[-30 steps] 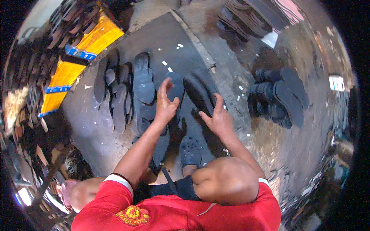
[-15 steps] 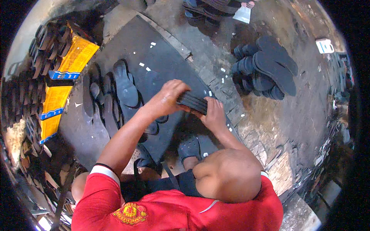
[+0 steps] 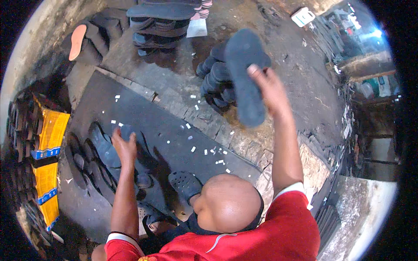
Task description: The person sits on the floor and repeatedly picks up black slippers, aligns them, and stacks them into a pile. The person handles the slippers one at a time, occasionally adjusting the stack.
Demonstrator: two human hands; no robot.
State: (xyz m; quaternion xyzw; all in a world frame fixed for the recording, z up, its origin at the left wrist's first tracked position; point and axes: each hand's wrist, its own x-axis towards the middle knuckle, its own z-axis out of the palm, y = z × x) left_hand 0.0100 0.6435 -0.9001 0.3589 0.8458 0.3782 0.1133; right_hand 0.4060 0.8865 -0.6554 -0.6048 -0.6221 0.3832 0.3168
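Observation:
In my right hand is a dark grey shoe sole, flat face up, with the thumb on top; the fingers beneath are hidden. It covers part of a pile of dark soles on the ground, and I cannot tell whether it touches them. My left hand is low over the dark mat at the left, thumb and fingers around the end of a bluish-grey sole. Beside that hand lie a pale grey sole and several black soles.
Tall stacks of soles stand at the back, near a tan sole. Yellow and blue packaging lies at the left beside more stacked soles. Small white pieces dot the dark mat. A white jug sits far right.
Both hands were together on a bundle of soles over the mat. They are now apart: the right out at the pile with a sole, the left down at the mat's soles. The view has turned right.

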